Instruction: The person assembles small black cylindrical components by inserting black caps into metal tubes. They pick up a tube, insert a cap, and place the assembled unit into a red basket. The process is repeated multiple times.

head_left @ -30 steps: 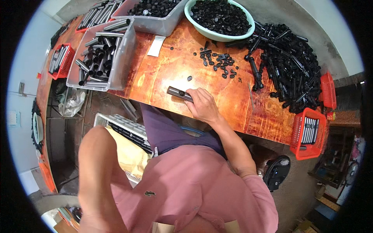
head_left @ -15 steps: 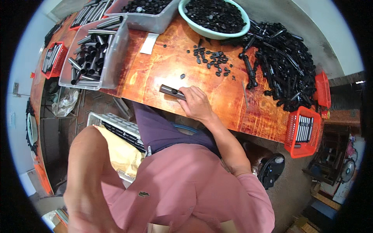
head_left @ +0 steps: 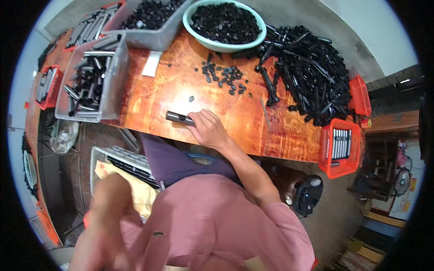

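Note:
A short dark metal tube (head_left: 180, 118) with an opening in its side is gripped by my right hand (head_left: 209, 129) near the front edge of the wooden table (head_left: 151, 101). The fingers wrap round its right end, and its left end sticks out. Just beyond it lies a single small black part (head_left: 191, 98). Several more small black pieces (head_left: 224, 77) are scattered farther back. My left arm (head_left: 110, 203) is bent up close at the lower left and blurred; its hand does not show.
Clear plastic bins (head_left: 118, 81) of tubes and small parts stand left. A pale green basin (head_left: 217, 47) of black pieces sits at the back, beside a heap of black parts (head_left: 312, 72). A red basket (head_left: 323, 158) holds tubes at right. A thin rod (head_left: 265, 113) lies nearby.
The view has shifted, so the table's contents sit farther left. My right hand keeps hold of the tube near the table's front edge. My left arm has moved lower in the picture.

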Available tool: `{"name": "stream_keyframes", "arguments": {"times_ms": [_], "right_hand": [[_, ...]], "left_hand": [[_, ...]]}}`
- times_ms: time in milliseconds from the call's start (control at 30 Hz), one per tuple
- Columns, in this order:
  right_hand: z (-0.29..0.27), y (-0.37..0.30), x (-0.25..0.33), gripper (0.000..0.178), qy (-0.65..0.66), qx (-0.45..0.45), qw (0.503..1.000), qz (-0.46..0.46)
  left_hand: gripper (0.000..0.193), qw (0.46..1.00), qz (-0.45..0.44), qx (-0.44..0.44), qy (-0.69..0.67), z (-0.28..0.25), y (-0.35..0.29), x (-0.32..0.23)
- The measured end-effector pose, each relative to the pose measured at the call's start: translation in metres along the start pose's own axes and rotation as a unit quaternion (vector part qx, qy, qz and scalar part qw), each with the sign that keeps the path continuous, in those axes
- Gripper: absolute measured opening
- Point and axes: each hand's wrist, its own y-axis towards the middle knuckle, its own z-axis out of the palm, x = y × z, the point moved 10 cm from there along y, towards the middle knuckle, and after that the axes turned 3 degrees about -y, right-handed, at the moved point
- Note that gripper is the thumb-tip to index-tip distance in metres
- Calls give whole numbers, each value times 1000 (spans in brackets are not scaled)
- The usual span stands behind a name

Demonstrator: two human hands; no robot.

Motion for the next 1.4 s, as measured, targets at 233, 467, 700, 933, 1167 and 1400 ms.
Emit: {"name": "stream_keyframes", "arguments": {"times_ms": [233, 467, 700, 933, 1167, 1400], "right_hand": [[6, 8, 19, 35, 6, 11, 999, -31], [10, 6, 20, 36, -3, 20, 999, -35], [7, 9, 25, 37, -7, 25, 999, -35], [5, 11, 29, 35, -8, 22, 999, -37], [31, 14, 35, 33, 84, 73, 991, -69], [33, 36, -7, 26, -18, -3, 998, 57]], "left_hand": [[58, 442, -649, -444, -432, 189, -249, 130], [60, 405, -680, -443, -422, 210, -301, 123], [63, 404, -665, -460, -427, 207, -295, 124], [64, 440, -649, -447, -431, 201, -287, 124], [65, 487, -645, -422, -411, 196, -275, 126], [29, 510, -658, -443, -334, 180, -280, 126]]}}
